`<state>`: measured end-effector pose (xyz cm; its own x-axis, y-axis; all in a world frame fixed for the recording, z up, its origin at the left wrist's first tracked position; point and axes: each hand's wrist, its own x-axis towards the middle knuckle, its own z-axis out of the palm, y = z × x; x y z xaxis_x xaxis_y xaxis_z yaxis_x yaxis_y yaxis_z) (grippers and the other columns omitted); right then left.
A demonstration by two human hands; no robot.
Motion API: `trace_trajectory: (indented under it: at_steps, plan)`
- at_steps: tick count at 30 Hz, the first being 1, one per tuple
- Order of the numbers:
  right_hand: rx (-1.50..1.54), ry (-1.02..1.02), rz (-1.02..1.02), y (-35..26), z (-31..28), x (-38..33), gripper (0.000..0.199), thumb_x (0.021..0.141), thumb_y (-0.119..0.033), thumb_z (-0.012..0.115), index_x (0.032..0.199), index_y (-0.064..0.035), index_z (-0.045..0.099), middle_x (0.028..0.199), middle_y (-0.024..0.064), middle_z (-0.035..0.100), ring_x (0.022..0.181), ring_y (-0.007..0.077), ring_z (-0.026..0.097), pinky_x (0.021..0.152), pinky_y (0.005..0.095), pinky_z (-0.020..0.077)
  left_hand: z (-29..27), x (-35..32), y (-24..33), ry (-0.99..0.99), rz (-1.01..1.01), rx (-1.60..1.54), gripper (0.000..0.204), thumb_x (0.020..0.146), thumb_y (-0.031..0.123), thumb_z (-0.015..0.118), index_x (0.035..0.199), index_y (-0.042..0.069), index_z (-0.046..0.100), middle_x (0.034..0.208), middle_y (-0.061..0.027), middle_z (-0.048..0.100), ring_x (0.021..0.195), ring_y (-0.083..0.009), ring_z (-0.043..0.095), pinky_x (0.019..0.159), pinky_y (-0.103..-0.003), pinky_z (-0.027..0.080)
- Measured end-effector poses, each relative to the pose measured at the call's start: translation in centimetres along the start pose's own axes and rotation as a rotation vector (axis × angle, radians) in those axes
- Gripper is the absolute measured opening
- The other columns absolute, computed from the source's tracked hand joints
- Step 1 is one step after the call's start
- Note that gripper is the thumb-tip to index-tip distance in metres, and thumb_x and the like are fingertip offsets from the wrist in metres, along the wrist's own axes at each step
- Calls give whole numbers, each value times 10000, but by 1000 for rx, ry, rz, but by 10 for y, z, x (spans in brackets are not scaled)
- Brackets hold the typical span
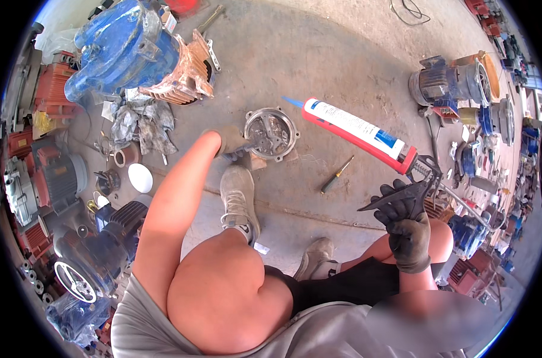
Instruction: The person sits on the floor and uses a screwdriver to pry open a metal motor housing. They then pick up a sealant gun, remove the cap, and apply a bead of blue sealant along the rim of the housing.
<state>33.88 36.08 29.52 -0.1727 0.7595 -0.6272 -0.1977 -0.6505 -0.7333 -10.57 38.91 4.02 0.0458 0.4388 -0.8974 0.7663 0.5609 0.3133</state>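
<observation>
Right hand (pixel 409 230), in a dark work glove, clenched round the handle of a black caulking gun (pixel 423 179) carrying a white-and-red sealant cartridge with blue nozzle (pixel 354 128), held above the concrete floor (pixel 342 65). Gloved left hand (pixel 230 142) reaches to the round grey metal motor end cover (pixel 272 132) on the floor, apparently gripping its edge; a screwdriver (pixel 336 175) lies near

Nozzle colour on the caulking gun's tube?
Blue nozzle on the white, red-ended tube, held in the gloved right hand. Head view, upper centre.
</observation>
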Motion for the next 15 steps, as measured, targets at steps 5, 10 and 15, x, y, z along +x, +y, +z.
trace_trajectory:
  at_steps: [5, 10, 15]
  plan:
    - [-22, -37, 31, 1, 5, 2, 959, 660, 117, 497, 1616, 71, 437, 1556, 273, 601, 1393, 410, 648, 1089, 456, 589, 33, 7, -41, 23, 150, -421, 572, 955, 566, 787, 1136, 25, 831, 1022, -115, 830, 885, -272, 760, 889, -423, 585]
    - [-45, -62, 66, 5, -1, 1, 957, 662, 126, 491, 1616, 75, 432, 1553, 275, 602, 1385, 391, 654, 1108, 454, 572, 46, -7, -42, 224, 234, -126, 636, 943, 631, 764, 1147, 31, 819, 915, -140, 787, 821, -242, 723, 816, -398, 560]
    - [-54, -95, 108, 12, -3, -2, 961, 658, 129, 477, 1616, 66, 437, 1547, 267, 607, 1370, 378, 663, 1086, 442, 583, 68, -12, -58, 165, 113, -406, 595, 883, 517, 862, 1282, 81, 800, 1031, -138, 812, 930, -236, 722, 876, -416, 555]
